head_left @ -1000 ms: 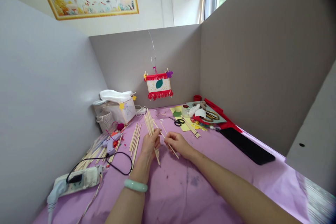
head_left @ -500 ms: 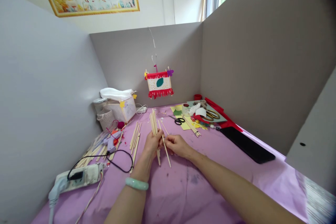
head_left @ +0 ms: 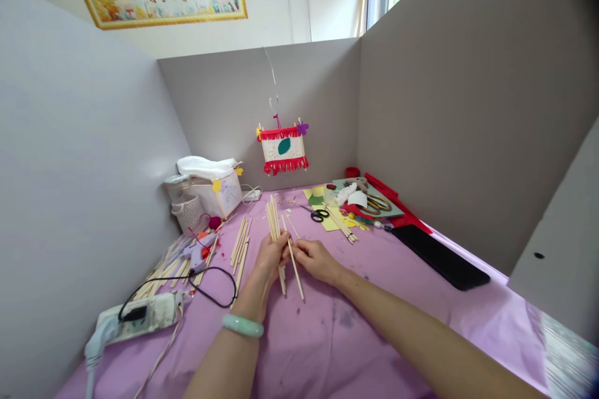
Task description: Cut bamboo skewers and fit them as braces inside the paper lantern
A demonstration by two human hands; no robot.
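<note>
A bundle of thin wooden sticks (head_left: pixel 273 218) stands tilted upright in my left hand (head_left: pixel 270 257), with the fingers wrapped round it. One separate wooden stick (head_left: pixel 296 271) slants down between the two hands. My right hand (head_left: pixel 316 259) is closed in a pinch beside that stick, its fingertips close to my left thumb. Another thin stick (head_left: pixel 293 226) runs toward the right fingertips; its lower end is hidden. More loose sticks (head_left: pixel 241 243) lie on the purple cloth (head_left: pixel 327 349), left of my left hand.
Black scissors (head_left: pixel 319 215), yellow paper (head_left: pixel 333 222) and a bundle of sticks (head_left: pixel 344 227) lie ahead. A black phone-like slab (head_left: pixel 440 257) is at right. On the left are a glue gun (head_left: pixel 195 254) and a power strip (head_left: pixel 145 317). A red-fringed lantern (head_left: pixel 284 148) hangs behind.
The hands and sticks hold almost the same pose. The lower end of the separate stick has shifted very slightly downward; the whole view has moved a little.
</note>
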